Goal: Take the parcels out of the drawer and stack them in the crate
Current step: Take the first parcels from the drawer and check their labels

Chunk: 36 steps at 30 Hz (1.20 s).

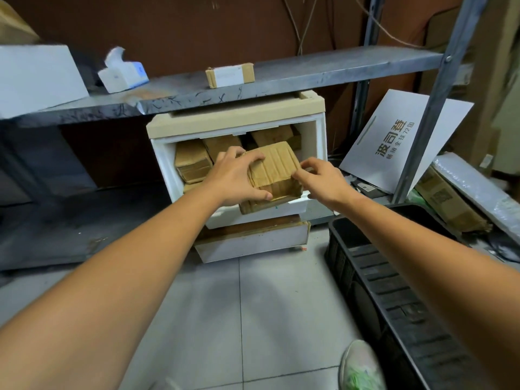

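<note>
A white drawer unit [319, 136] stands under the metal shelf, its upper drawer pulled out and full of several brown cardboard parcels [192, 161]. One brown parcel [277, 167] sits at the drawer's front, tilted. My left hand [233, 180] grips its left side, thumb underneath and fingers over the top edge. My right hand [320, 180] pinches its right edge. The black plastic crate [374, 274] stands on the floor at the right, beneath my right forearm; its inside is mostly hidden.
A grey metal shelf [281, 77] overhangs the drawer unit, carrying a small labelled box [230, 74], a tissue pack [123, 71] and a white box [36, 77]. A white printed bag [399, 144] and flattened cartons [447, 204] lean at the right. My shoe [361, 367] is on the tiled floor.
</note>
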{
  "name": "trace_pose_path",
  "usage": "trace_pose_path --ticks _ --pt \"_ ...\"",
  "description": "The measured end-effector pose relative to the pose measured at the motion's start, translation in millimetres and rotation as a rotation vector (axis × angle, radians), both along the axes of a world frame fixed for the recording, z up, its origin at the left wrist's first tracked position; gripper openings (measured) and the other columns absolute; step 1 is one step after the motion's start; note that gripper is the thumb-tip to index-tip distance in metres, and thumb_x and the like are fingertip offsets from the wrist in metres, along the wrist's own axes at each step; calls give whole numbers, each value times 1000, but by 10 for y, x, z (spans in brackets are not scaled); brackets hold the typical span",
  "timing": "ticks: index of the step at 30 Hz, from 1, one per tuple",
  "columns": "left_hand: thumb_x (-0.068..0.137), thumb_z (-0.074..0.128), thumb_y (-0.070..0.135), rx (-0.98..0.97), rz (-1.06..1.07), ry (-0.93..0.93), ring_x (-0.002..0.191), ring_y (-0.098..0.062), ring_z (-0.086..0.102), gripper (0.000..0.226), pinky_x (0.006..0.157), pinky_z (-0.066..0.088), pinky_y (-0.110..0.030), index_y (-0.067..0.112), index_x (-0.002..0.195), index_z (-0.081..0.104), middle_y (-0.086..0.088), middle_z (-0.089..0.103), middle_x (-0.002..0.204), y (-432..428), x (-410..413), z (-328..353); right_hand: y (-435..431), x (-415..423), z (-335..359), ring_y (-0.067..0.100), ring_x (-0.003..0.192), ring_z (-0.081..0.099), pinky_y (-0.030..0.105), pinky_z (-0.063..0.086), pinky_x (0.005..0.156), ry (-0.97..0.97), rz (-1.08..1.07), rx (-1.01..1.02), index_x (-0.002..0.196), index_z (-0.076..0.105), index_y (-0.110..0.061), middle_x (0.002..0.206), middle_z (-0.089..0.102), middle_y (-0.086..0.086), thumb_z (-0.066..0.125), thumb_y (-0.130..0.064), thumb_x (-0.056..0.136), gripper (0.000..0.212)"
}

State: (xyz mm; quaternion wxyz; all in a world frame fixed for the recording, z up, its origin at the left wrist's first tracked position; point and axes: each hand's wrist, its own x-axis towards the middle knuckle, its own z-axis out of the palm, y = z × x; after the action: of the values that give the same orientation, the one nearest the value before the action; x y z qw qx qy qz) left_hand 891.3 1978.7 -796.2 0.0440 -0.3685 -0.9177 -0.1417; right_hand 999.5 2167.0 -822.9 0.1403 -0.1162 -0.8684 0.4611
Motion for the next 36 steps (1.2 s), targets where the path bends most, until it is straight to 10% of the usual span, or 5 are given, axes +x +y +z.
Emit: trace_pose_path --ticks 4,11,18,28,36 --pt "70 81 61 69 43 -124 131 -29 37 84 107 38 -45 40 142 46 -6 39 144 -254 65 71 -50 121 128 24 122 53 52 45 105 -68 126 131 152 33 -25 143 52 6 40 -40 104 51" --pt "83 75 50 398 60 -606 112 -18 60 37 95 49 -32 34 117 71 2 66 120 -478 111 165 -172 172 191 30 146 30 50 35 117 -72 297 448 154 -10 -49 166 9 2 90 -25 72 132" --pt "84 54 74 577 124 -923 115 -27 62 64 95 51 -41 25 121 69 -8 68 117 -631 118 64 -320 140 274 16 112 57 40 54 97 45 242 270 135 45 -19 125 55 -4 92 -32 67 83" --pt "63 76 64 549 111 -1024 117 -24 65 79 112 38 -49 27 130 59 -5 71 124 -792 47 109 -276 103 238 21 97 71 44 61 84 -73 131 -255 129 41 -22 118 64 1 76 -43 86 59" --pt "89 68 50 531 202 -942 96 -30 75 68 93 56 -49 40 147 35 -8 69 121 -777 25 117 -373 78 151 24 128 52 44 46 104 143 8 327 151 34 -22 150 48 6 42 -56 102 61"
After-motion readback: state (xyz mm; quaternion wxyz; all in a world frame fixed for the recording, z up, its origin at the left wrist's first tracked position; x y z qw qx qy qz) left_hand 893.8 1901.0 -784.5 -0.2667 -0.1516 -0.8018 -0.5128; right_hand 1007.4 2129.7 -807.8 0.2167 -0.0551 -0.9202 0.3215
